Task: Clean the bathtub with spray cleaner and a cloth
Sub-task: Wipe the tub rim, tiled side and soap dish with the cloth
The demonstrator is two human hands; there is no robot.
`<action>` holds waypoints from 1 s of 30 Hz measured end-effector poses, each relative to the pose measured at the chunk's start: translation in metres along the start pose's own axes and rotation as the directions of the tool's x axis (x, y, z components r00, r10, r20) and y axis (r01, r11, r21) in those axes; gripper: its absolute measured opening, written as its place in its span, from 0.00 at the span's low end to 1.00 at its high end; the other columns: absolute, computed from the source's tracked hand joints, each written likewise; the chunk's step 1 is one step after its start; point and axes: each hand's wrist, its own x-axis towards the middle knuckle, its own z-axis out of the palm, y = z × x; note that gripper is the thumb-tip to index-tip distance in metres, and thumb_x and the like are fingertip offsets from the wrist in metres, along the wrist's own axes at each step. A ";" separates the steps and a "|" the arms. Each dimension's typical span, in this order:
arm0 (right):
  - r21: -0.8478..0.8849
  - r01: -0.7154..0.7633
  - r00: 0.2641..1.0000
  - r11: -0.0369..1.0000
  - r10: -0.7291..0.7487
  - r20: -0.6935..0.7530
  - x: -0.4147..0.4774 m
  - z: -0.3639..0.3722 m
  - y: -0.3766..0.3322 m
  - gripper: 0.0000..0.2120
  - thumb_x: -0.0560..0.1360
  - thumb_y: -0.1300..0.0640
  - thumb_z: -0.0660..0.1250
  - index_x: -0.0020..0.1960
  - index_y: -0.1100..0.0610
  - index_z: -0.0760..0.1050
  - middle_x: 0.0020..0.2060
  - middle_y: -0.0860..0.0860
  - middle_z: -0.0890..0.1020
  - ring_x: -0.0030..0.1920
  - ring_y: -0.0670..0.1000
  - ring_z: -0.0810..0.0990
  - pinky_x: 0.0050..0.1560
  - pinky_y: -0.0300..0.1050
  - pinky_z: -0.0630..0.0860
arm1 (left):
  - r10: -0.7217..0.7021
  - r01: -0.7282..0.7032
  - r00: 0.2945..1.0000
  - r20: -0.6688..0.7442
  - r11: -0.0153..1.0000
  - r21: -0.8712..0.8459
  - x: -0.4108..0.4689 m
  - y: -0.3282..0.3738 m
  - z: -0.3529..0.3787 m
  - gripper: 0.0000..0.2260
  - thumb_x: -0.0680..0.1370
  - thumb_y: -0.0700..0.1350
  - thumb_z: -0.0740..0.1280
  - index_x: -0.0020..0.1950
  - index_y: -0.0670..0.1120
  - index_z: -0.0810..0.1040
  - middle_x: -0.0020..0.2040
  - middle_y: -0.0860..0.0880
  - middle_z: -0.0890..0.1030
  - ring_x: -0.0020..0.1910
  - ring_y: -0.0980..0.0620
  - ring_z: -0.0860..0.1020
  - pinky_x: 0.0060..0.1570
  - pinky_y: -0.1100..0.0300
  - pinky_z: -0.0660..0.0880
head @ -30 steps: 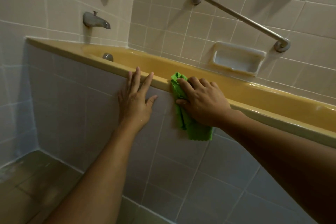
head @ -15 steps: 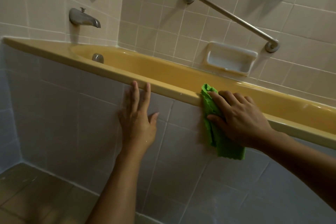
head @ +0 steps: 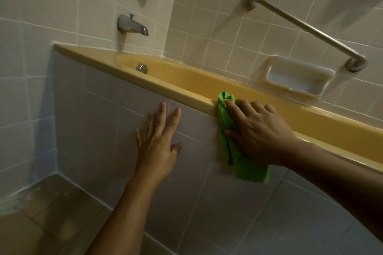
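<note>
While the right hand (head: 257,130) bears down on the green cloth (head: 242,163), fingers curled over it and thumb on its fold, the cloth hangs from the yellow bathtub rim (head: 165,87) onto the tiled front panel (head: 93,109) beneath that hand. Left hand (head: 159,141) just beside it, flat on the tiles, fingers spread, holding nothing. Up past the right knuckles, a soap dish (head: 298,76) and grab bar (head: 300,25); beyond the left fingertips, the spout (head: 132,26).
</note>
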 end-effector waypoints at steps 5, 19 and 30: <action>0.012 0.078 0.997 0.997 -0.077 -0.025 0.047 -0.004 -0.028 0.35 0.82 0.34 0.50 0.81 0.51 0.47 0.73 0.55 0.67 0.64 0.60 0.73 0.61 0.57 0.73 | -0.048 0.048 0.998 0.031 0.999 -0.001 -0.002 -0.023 -0.004 0.47 0.79 0.51 0.72 0.79 0.71 0.36 0.83 0.59 0.33 0.83 0.47 0.43 0.75 0.32 0.56; 0.137 0.251 0.967 0.958 -0.254 0.006 0.087 -0.006 -0.033 0.38 0.82 0.35 0.55 0.82 0.46 0.38 0.78 0.53 0.58 0.71 0.58 0.68 0.68 0.55 0.69 | -0.077 0.078 0.997 0.014 0.985 -0.154 0.012 -0.044 -0.008 0.35 0.83 0.55 0.64 0.80 0.70 0.44 0.83 0.61 0.38 0.84 0.49 0.45 0.74 0.30 0.59; 0.123 0.331 0.941 0.936 -0.337 0.032 0.030 -0.004 0.015 0.40 0.81 0.33 0.47 0.80 0.48 0.27 0.79 0.51 0.50 0.76 0.54 0.60 0.73 0.48 0.65 | -0.210 0.168 0.964 -0.161 0.957 -0.236 0.053 -0.016 -0.010 0.33 0.81 0.69 0.54 0.79 0.70 0.38 0.83 0.59 0.37 0.83 0.55 0.39 0.78 0.32 0.51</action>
